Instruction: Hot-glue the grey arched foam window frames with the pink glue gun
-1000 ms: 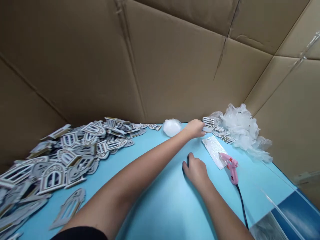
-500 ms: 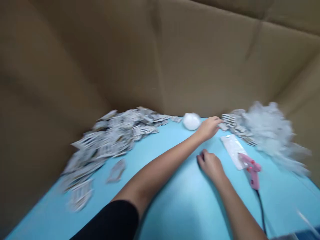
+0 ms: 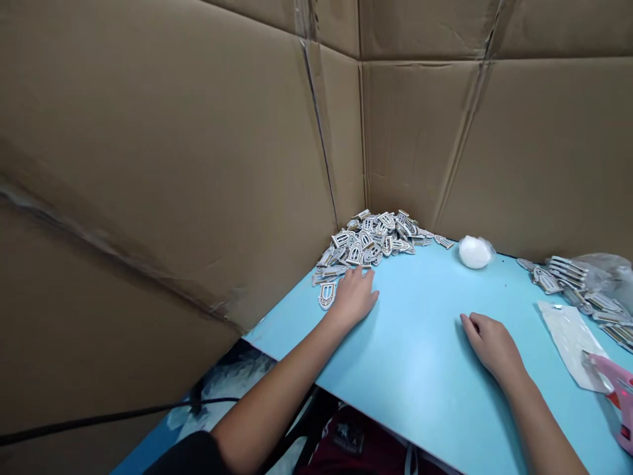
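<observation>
My left hand point(image 3: 355, 293) lies palm down at the near edge of a pile of small flat arch-shaped pieces point(image 3: 366, 243), white and grey with brown trim. Its fingers are stretched and spread, the tips at the lowest pieces; whatever is under the palm is hidden. Just left of it lies one separate arch-shaped piece point(image 3: 327, 295). My right hand point(image 3: 492, 346) rests on the blue tabletop point(image 3: 420, 369), fingers curled in and thumb alongside, with nothing showing in them.
A white round bundle in clear plastic point(image 3: 475, 253) sits at the back. On the right are more stacked pieces point(image 3: 568, 274), a clear plastic bag point(image 3: 613, 270), a white packet point(image 3: 568, 340) and a pink glue gun point(image 3: 618, 389). Cardboard walls point(image 3: 237, 145) enclose the table.
The view has turned left. My left hand has moved from the stack at the right, beside the white bundle, across to the left pile. My right hand stays curled on the table.
</observation>
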